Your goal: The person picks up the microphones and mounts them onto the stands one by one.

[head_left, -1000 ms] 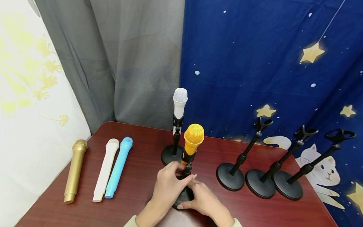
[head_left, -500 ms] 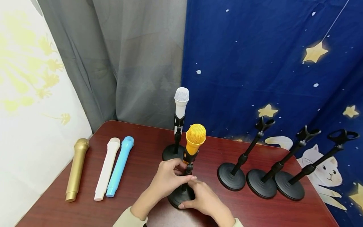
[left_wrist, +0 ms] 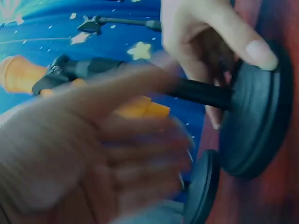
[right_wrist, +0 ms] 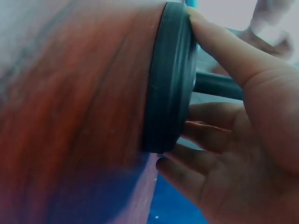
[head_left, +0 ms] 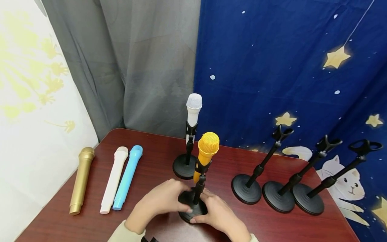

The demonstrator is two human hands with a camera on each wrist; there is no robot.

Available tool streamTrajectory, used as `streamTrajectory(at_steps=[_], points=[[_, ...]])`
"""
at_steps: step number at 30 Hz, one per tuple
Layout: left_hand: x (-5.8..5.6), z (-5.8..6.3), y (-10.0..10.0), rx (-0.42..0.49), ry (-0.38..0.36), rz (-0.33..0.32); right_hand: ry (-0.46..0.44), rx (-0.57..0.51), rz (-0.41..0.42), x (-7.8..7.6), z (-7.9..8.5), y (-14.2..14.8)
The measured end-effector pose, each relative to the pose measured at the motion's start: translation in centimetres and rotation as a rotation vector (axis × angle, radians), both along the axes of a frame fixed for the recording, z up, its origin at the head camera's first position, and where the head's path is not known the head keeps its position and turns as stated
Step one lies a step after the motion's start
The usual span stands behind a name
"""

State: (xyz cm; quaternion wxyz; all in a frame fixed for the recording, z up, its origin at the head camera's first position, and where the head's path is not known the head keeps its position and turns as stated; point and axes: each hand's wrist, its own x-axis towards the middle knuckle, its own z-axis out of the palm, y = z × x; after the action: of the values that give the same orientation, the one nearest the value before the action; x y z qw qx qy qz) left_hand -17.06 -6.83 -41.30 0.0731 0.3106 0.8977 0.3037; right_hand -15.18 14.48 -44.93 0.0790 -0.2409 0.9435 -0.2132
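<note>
Black stand (head_left: 198,193), yellow microphone (head_left: 208,148) in its clip: I have it at the lower middle of the head view, its round base (head_left: 198,212) resting on the table (head_left: 157,158), well in from both side edges. On the left I get a strip of open surface up to the blue microphone (head_left: 128,178); on the right, another runs from the right hand (head_left: 219,210) to three other black stands (head_left: 278,196). Behind, room is tight, with a second stand (head_left: 183,167) holding an upright white microphone (head_left: 192,116) just beyond. I see the right hand clamped on the base, thumb on top, fingers at the rim. The left hand (head_left: 166,198) is loose beside the pole, fingers extended; I cannot tell whether its thumb touches the base. The yellow microphone points grille up, leaning slightly right, its long axis sloping down leftward to a tail beside the pole. Beside the blue one on the reddish wood-grain top lie a pale microphone (head_left: 114,181) and a gold microphone (head_left: 81,181), all with heads toward the far edge. Grey curtain (head_left: 160,67) and starry blue cloth (head_left: 257,67) hang behind.
</note>
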Motion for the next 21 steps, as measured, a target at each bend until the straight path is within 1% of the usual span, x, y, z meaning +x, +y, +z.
streamTrajectory(at_steps=[2,4,7,9,16,19,21], points=[[0.2,-0.6,0.1,-0.122,-0.015,-0.009,0.019,0.032,-0.006,0.3,0.3,-0.1],[0.6,-1.2,0.5,-0.199,0.009,-0.008,0.027,0.056,-0.007,0.6,0.6,-0.3],[1.1,-2.0,1.3,-0.254,0.076,0.005,0.036,0.085,-0.001,1.1,1.1,-0.4],[1.5,-2.3,2.0,-0.293,0.136,0.019,0.049,0.099,0.004,1.3,1.2,-0.5],[2.8,-2.1,4.0,-0.508,0.324,0.058,0.098,0.114,0.014,1.6,1.1,-0.8],[3.1,-2.0,4.6,-0.551,0.355,0.058,0.104,0.106,0.008,1.6,1.1,-0.7],[3.0,-2.0,5.0,-0.569,0.347,0.051,0.106,0.099,-0.001,1.5,1.0,-0.5]])
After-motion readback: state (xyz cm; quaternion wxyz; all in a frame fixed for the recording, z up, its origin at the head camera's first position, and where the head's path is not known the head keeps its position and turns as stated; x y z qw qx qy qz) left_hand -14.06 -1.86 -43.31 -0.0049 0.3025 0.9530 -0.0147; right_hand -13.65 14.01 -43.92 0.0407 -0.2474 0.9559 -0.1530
